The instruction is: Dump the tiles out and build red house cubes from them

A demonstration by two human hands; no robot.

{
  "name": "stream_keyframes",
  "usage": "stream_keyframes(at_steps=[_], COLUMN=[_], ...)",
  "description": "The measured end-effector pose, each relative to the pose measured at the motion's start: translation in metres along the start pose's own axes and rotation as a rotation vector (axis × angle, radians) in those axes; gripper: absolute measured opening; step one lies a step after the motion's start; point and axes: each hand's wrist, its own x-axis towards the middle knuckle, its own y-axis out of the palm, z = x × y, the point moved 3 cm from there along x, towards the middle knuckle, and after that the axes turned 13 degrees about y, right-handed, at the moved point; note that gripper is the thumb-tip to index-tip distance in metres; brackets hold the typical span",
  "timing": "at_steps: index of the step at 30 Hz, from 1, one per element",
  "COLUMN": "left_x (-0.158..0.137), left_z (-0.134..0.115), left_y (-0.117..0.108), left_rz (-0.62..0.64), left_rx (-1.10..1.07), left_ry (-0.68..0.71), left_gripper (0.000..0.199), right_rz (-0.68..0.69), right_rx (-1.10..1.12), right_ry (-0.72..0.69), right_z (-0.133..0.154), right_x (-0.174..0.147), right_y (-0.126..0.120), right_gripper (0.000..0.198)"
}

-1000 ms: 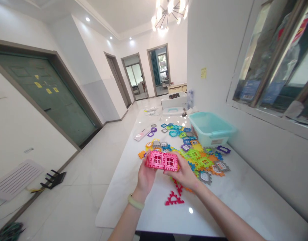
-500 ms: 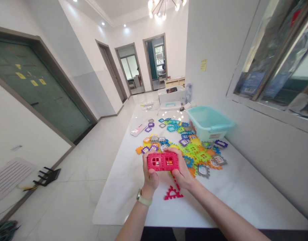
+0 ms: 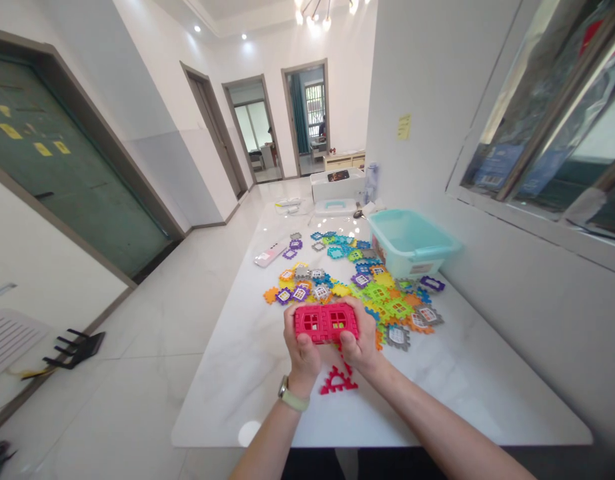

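Between my two hands is a block of joined red building tiles [image 3: 325, 323] with window openings, held above the table. My left hand [image 3: 302, 347] grips its left end, thumb on the near face. My right hand [image 3: 361, 337] is closed round the right end, thumb at the lower corner. Below the hands, a red triangular tile [image 3: 338, 382] lies on the white table. Another red piece [image 3: 347, 363] shows just above it, partly hidden by my right hand. Just beyond the hands spreads a pile of coloured interlocking tiles [image 3: 380, 293].
A turquoise plastic bin [image 3: 412, 257] stands at the right by the wall. A pink phone [image 3: 270, 254] lies near the left edge of the table [image 3: 227, 400]. Farther back are a lidded case [image 3: 336, 207] and a white box [image 3: 335, 187].
The camera view has shifted slightly, so the table's things sit a little farther left. Both hands keep hold of the red tile block, its pose almost the same.
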Motion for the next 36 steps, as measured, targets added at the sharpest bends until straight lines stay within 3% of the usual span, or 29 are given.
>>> stream_keyframes(at_steps=[4,6,11,13,18,22,27,33,36], left_x=[0.003,0.008,0.020,0.021,0.019,0.019,0.020,0.019,0.018], left_z=[0.016,0.026,0.045,0.049,0.061,0.065,0.056,0.036,0.032], left_y=[-0.007,-0.011,-0.012,-0.014,-0.021,-0.024,-0.023,-0.016,-0.012], left_rz=[-0.096,-0.168,-0.303,-0.331,-0.339,-0.372,-0.356,-0.291,-0.243], left_rx=[0.016,-0.032,-0.408,-0.481,-0.537,-0.545,-0.583,-0.658,-0.690], left_ry=[-0.011,-0.085,-0.555,-0.641,-0.673,-0.614,-0.620,-0.685,-0.673], left_gripper=[0.067,0.062,0.074,0.071,0.058,0.050,0.042,0.072,0.064], right_rz=[0.043,0.073,0.230,0.265,0.254,0.243,0.225,0.127,0.209], right_rx=[-0.027,-0.033,-0.066,-0.084,-0.130,-0.155,-0.195,-0.290,-0.325], right_ry=[-0.010,-0.024,-0.016,-0.032,-0.008,-0.015,-0.182,-0.319,-0.335], right_z=[0.000,0.002,0.007,0.008,0.010,0.016,0.019,0.005,0.003], right_x=[0.002,0.003,0.002,-0.002,-0.010,-0.014,-0.013,0.000,0.003], right_y=[0.005,0.008,0.020,0.025,0.035,0.039,0.034,0.023,0.024], right_gripper=[0.066,0.073,0.094,0.090,0.066,0.059,0.062,0.062,0.059])
